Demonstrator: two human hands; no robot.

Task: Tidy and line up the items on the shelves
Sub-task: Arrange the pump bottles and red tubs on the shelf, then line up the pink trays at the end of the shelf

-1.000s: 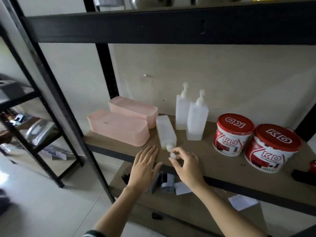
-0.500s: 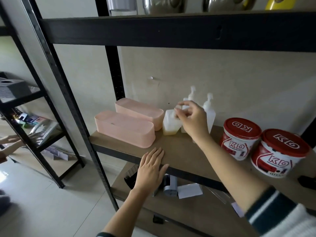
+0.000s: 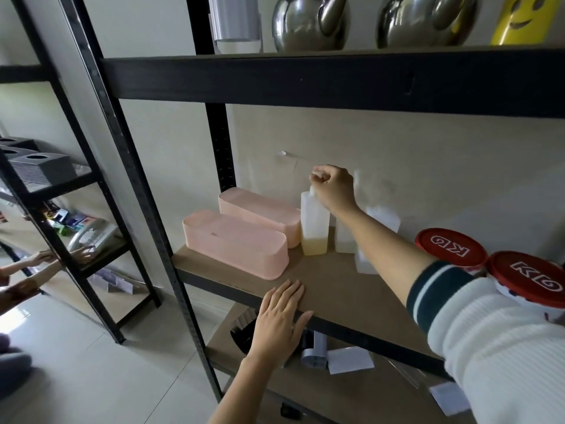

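A bottle [image 3: 314,223] is seen upright at centre frame on the middle shelf [image 3: 336,289], with a little yellowish liquid at its bottom; it stands just beside the right end of the rear pink box [image 3: 260,209]. Its pump top is pinched by the right hand [image 3: 334,187], whose fingers [image 3: 318,179] are curled closed round the pump head above the bottle's neck. The right forearm runs down to the lower right of the frame, where a white ribbed sleeve [image 3: 501,347] with dark cuff bands is seen. The left hand [image 3: 279,322] is laid flat on the front edge of the shelf, lower centre, fingers straight and spread, nothing held. A second pink box [image 3: 235,243] lies in front of the first, nearer the shelf's left end. Two more pale bottles [image 3: 345,240] are partly hidden behind the right forearm; their tops cannot be made out. Two red-lidded tubs [image 3: 449,246] marked "KG" stand touching at the right edge. On the top shelf, upper frame, two steel kettles [image 3: 310,22], a grey cylinder [image 3: 237,19] and a yellow smiley-face item [image 3: 524,18] are noted. On the bottom shelf, papers [image 3: 350,359] and dark objects lie loose. At far left, another rack [image 3: 49,185] carries grey boxes, and another person's hands [image 3: 46,258] are visible.
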